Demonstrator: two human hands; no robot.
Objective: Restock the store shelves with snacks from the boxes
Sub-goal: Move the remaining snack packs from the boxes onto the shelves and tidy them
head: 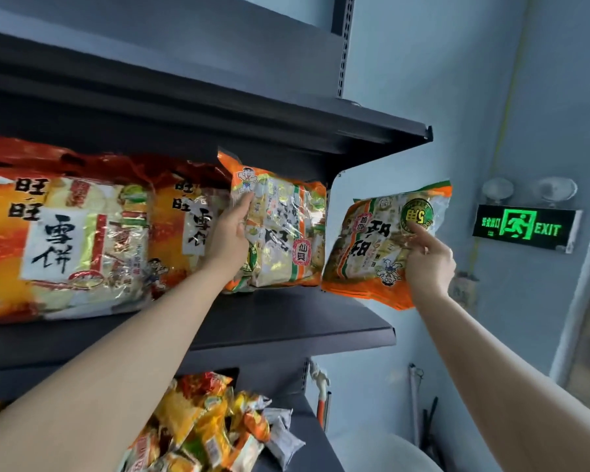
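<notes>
An orange and green rice-cracker bag (286, 229) stands upright on the dark shelf (286, 321), at the right end of the row. My left hand (230, 233) grips its left edge. My right hand (428, 264) holds a second, matching orange bag (372, 247) upside down in the air, just past the shelf's right end, index finger pointing up along the pack. Two large red and yellow snack bags (65, 240) fill the shelf to the left.
Another dark shelf (218, 107) hangs close above. The shelf below holds a heap of several small snack packets (212, 427). A lit green exit sign (521, 226) is on the blue wall at right. A white rounded object (382, 454) sits low down.
</notes>
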